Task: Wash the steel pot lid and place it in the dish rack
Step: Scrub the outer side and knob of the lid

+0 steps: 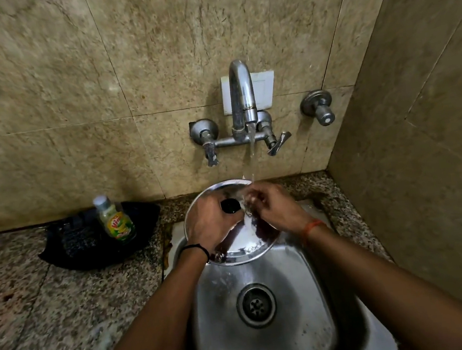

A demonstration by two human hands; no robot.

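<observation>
Rinsing step judged in hand: steel pot lid (240, 249) gripped at its knob by left hand (210, 221); right hand (274, 208), fingers loosely curled, rubbed under tap stream (252, 154). Next, draining and racking; dish rack unseen.

A speckled stone counter (36, 309) holds a steel sink (274, 344) at 6 o'clock. A black tray (67, 253) sits at 9 o'clock.

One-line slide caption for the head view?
Left hand holds steel lid by its knob; right hand rinses it under the tap.
</observation>
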